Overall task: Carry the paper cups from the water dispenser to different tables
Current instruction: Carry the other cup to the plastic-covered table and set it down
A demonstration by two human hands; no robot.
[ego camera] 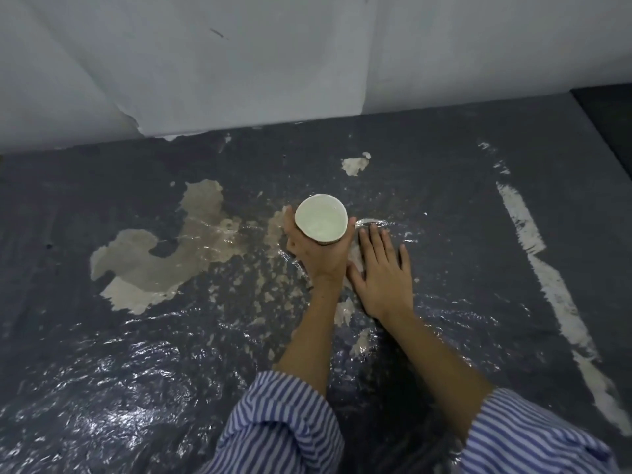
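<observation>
A white paper cup [320,217] stands upright, seen from above, with clear water inside. My left hand [316,254] is wrapped around its lower part, fingers on both sides. Whether the cup's base touches the dark table [102,206] below it I cannot tell. My right hand [381,268] lies flat on the tabletop just right of the cup, fingers spread and holding nothing. Both sleeves are blue-and-white striped and rolled up.
The tabletop is dark grey with a glossy film and peeled pale patches [164,254]. A white wall [273,63] runs along its far edge. A pale worn strip [540,261] crosses the right side, and another dark surface [608,111] lies at the far right.
</observation>
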